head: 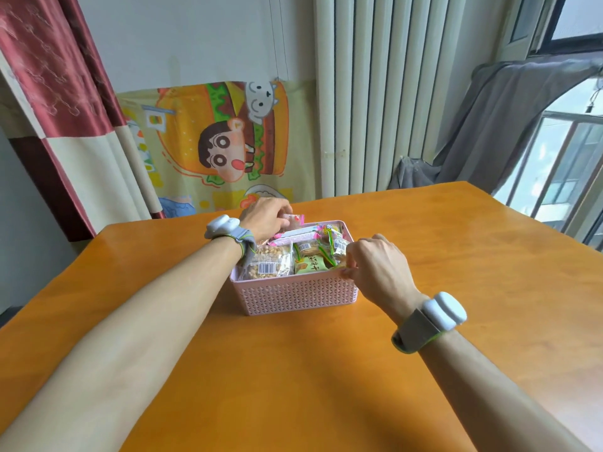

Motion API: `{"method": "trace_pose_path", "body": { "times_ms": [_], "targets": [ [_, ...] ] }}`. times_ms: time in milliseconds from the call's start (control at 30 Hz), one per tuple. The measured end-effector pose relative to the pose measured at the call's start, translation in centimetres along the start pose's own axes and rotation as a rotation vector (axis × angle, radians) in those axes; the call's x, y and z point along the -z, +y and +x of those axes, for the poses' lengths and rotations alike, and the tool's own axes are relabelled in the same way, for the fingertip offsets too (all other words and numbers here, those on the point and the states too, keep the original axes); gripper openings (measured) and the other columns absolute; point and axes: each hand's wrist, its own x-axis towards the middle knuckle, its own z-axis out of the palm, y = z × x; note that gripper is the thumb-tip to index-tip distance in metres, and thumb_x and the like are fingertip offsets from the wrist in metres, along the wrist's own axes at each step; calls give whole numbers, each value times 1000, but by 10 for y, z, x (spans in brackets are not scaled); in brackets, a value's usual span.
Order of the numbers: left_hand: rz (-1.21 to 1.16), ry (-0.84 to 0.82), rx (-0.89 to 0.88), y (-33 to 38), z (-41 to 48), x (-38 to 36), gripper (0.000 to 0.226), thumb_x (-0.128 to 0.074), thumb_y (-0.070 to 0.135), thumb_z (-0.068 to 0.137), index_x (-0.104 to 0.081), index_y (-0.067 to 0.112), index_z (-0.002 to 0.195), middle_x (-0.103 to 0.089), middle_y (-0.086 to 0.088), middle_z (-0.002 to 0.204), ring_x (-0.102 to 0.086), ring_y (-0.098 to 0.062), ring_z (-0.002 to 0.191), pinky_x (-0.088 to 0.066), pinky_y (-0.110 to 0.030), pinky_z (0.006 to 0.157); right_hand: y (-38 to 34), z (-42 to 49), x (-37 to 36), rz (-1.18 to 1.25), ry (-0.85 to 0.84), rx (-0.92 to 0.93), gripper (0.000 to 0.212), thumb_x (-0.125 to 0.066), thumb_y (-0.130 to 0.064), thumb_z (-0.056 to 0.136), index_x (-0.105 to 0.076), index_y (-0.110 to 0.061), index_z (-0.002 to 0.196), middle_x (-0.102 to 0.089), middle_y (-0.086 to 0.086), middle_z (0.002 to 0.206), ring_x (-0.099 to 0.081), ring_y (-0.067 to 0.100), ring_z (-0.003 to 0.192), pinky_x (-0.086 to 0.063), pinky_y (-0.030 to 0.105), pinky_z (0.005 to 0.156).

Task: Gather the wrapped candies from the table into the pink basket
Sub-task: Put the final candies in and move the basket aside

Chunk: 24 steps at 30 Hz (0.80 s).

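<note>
The pink basket (295,293) stands on the orange table (326,370), a little beyond the middle. It is filled with several wrapped candies and snacks, among them a clear pack of nut brittle (269,265) and a green packet (310,265). My left hand (266,220) is over the basket's far left corner, fingers closed on a pink-and-white wrapped candy (293,219). My right hand (375,265) rests at the basket's near right rim, fingertips pinched on a wrapped candy (339,266) that is mostly hidden.
A wall with a cartoon burger cloth (225,138) and a white radiator (375,93) lies behind the table's far edge. A red and cream curtain (55,109) hangs at left, a grey curtain (489,125) and window at right.
</note>
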Motion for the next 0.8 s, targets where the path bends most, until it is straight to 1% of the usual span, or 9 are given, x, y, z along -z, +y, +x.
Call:
{"method": "trace_pose_path", "body": {
  "times_ms": [100,233,333,433,500,533,600,700,800],
  "targets": [
    [31,-26,-25,-13,-7,11,15,-69,25,88,-62,29,101,-69,8,91,-64,-23,91,-52,-37,83,-1,0,-3,10,14,-6,31,-84,-40,70,-65,-16,74,-68,0,77,-56,27,81,-46,33,60],
    [39,-136,75,-21,-13,24,7,-70,30,88,-75,25,90,-75,7,87,-68,-18,91,-53,-31,83,-2,0,-7,33,26,-9,30,-81,-41,74,-63,-17,75,-66,0,76,-60,28,80,-40,31,57],
    [94,-189,167,-23,-13,30,25,-61,28,93,-75,21,74,-66,12,75,-60,-19,73,-46,-27,64,-3,-1,-6,43,20,0,31,-80,-41,76,-62,-16,77,-66,1,77,-61,28,80,-47,33,58],
    [75,-285,228,-16,-16,29,47,-46,39,102,-50,18,61,-44,2,57,-41,-21,53,-27,-29,50,-5,-2,-4,64,-1,-16,43,-78,-54,74,-60,-15,78,-64,0,78,-61,26,76,-52,35,59],
    [55,-283,206,-14,-24,29,45,-42,43,103,-58,16,71,-56,-3,70,-53,-26,67,-38,-30,59,-11,-3,-3,76,12,-38,56,-73,-68,69,-55,-15,76,-60,-2,74,-57,23,67,-49,32,53],
    [67,-249,177,-15,-26,28,40,-44,43,102,-68,15,88,-64,-6,89,-60,-28,86,-47,-33,73,-13,-2,-4,73,29,-40,60,-70,-71,68,-52,-15,77,-59,-3,73,-55,22,64,-45,30,51],
    [61,-156,95,-18,-38,26,36,-50,44,99,-68,19,117,-61,-9,117,-56,-29,114,-45,-39,98,-19,-2,-4,83,63,-23,63,-68,-72,69,-50,-16,90,-62,-2,76,-56,23,64,-43,29,50],
    [-83,-102,-64,-12,-61,23,34,-61,51,93,-67,26,115,-55,-3,116,-52,-22,115,-42,-39,99,-22,-1,-7,89,64,-12,70,-67,-68,72,-48,-17,117,-69,2,91,-63,27,80,-50,33,55],
    [-215,-85,-123,-7,-88,20,39,-77,58,75,-65,32,101,-56,5,116,-51,-13,112,-40,-34,94,-24,2,-12,70,41,-30,64,-63,-65,79,-56,-14,116,-69,3,96,-60,24,90,-54,36,60]
  ]
}}
